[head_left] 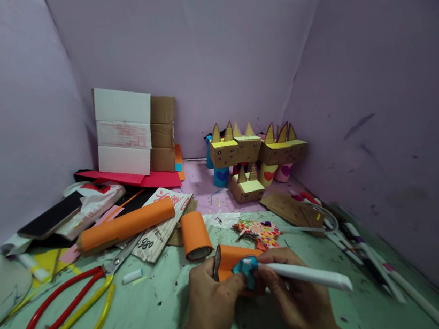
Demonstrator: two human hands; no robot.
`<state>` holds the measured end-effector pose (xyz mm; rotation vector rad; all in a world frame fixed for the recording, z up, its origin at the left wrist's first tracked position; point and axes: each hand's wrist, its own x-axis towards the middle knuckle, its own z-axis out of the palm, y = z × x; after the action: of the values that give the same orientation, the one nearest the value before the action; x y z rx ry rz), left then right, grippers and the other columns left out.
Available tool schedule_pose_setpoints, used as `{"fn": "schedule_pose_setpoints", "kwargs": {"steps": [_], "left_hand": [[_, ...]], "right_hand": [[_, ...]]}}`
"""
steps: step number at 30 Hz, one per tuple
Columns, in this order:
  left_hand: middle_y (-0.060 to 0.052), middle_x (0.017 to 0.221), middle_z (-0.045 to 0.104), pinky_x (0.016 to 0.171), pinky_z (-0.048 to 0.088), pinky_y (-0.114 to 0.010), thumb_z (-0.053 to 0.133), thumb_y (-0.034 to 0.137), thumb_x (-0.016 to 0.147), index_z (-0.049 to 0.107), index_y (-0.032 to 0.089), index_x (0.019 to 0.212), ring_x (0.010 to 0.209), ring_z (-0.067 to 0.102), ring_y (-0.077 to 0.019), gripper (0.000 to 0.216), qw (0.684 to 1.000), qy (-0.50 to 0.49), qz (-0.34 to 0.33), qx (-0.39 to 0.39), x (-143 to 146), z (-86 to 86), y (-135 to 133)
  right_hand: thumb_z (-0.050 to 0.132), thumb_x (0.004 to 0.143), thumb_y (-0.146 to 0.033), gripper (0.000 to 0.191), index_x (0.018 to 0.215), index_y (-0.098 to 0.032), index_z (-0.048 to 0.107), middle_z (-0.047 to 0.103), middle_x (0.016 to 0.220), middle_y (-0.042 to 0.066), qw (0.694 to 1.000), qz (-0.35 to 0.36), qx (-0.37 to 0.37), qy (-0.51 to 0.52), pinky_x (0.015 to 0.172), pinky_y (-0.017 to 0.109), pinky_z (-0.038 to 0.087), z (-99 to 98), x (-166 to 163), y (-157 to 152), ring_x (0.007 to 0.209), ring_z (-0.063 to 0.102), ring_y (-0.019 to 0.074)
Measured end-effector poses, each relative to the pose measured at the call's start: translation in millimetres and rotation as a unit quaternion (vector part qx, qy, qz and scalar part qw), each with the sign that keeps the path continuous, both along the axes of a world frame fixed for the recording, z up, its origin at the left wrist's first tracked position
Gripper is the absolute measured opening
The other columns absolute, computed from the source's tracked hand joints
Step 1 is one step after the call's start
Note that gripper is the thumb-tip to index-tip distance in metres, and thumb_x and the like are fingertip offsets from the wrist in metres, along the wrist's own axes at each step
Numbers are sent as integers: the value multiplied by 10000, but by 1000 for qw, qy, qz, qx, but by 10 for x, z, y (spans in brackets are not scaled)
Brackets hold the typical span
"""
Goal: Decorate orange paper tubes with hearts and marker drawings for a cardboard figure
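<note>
My left hand point(211, 303) is closed round a short orange paper tube point(232, 257) held low over the green mat. A small blue paper shape point(245, 270) sits on the tube's side between my two thumbs. My right hand point(297, 294) grips a white marker point(307, 276), its tip resting against the blue shape and its capped end pointing right. A second orange tube point(195, 235) stands just behind my hands. A long orange roll point(126, 226) lies further left.
Large scissors with red and yellow handles point(62, 320) lie at the left on the green mat point(150, 314). Cardboard cat-head figures point(256, 151) stand at the back. A folded white box point(128, 130) leans on the wall. Pens point(360, 254) lie along the right wall. Patterned paper scraps point(261, 232) sit behind my hands.
</note>
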<state>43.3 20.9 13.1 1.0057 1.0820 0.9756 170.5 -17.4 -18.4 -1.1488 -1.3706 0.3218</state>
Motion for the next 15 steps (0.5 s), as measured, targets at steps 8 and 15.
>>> {"fn": "schedule_pose_setpoints", "kwargs": {"steps": [8, 15], "left_hand": [[-36, 680, 700, 587, 464, -250, 658, 182, 601, 720, 126, 749, 629, 585, -177, 171, 1000, 19, -15, 5, -20, -68, -11], [-33, 662, 671, 617, 460, -274, 629, 194, 584, 697, 123, 744, 620, 558, -175, 187, 1000, 13, -10, -6, -22, -95, -3]], "right_hand": [[542, 897, -390, 229, 819, -203, 650, 626, 644, 12, 998, -26, -49, 23, 482, 237, 463, 24, 11, -14, 508, 571, 134], [555, 888, -401, 223, 813, -213, 650, 608, 619, -8, 996, -65, -42, 47, 459, 220, 436, 77, 13, -4, 502, 554, 124]]}}
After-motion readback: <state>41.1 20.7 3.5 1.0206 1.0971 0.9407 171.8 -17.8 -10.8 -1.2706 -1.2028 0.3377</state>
